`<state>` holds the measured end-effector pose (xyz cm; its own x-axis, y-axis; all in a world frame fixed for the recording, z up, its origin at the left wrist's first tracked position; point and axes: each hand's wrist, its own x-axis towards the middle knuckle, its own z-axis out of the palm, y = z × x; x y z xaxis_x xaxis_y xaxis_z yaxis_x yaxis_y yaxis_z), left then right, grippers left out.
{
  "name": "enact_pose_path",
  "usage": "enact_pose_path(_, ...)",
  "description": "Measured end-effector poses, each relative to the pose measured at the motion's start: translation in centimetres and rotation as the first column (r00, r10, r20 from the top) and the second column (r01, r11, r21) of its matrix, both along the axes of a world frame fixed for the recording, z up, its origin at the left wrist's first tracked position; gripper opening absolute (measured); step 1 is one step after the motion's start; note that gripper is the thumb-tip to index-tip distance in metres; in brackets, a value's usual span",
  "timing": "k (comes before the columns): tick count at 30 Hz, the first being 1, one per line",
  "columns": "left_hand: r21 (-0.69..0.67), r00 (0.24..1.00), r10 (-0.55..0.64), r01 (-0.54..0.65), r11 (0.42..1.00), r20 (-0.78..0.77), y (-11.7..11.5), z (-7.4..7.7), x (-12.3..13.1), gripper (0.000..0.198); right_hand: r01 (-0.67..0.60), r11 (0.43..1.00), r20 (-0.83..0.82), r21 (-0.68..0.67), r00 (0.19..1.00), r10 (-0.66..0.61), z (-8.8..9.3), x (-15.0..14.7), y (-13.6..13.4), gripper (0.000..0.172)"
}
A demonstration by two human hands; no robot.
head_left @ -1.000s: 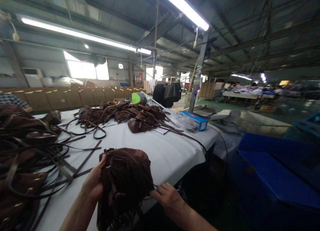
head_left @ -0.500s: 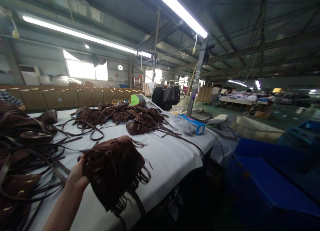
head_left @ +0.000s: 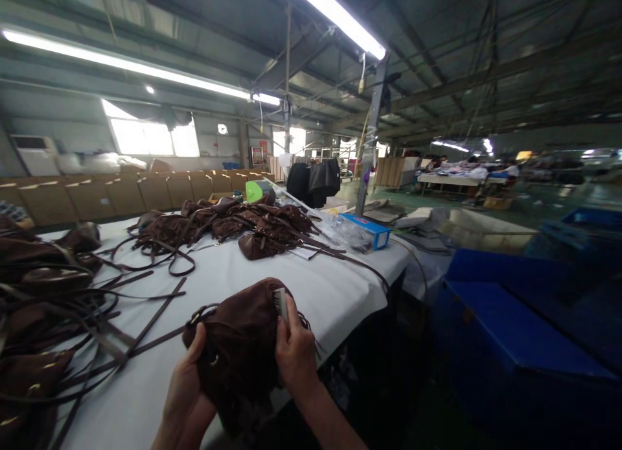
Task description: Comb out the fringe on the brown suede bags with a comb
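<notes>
At the far left a tangle of brown bags and straps lies on the white desk. The left hand has its grip closed around the underside of a brown suede bag, which sits at the near edge of the desk, lifted slightly against the person's hands. Half a second ago this hand alone held the bag out with its fringe hanging free; now the bag is drawn back in. The right hand has come back into view and presses on the bag's right side, its grip pinched on a small pale brush. It looks as if brushing the suede is starting. Farther back lie a second bag pile and a blue box; blue bins stand right.
</notes>
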<state>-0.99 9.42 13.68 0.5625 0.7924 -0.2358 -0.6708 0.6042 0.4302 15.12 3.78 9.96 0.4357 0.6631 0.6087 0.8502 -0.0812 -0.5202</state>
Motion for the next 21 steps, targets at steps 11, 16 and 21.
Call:
enact_pose_path(11, 0.130, 0.977, 0.212, -0.209, 0.969, -0.015, 0.6, -0.2, -4.0, 0.040, 0.415, 0.822, 0.000, -0.389, 0.893, -0.451, -5.5, 10.0, -8.9, 0.048)
enact_pose_path(16, 0.038, 0.993, 0.093, -0.091, 0.995, -0.068, -0.9, 0.1, -2.0, 0.041, 0.185, 0.975, 0.068, -0.122, 0.982, -0.178, -0.8, 2.1, -3.7, 0.052)
enact_pose_path(21, -0.013, 0.993, 0.037, -0.038, 0.999, -0.114, -0.6, 0.0, -3.7, 0.034, 0.281, 0.791, 0.296, -0.544, 0.946, -0.132, -4.9, 2.2, -2.5, 0.066)
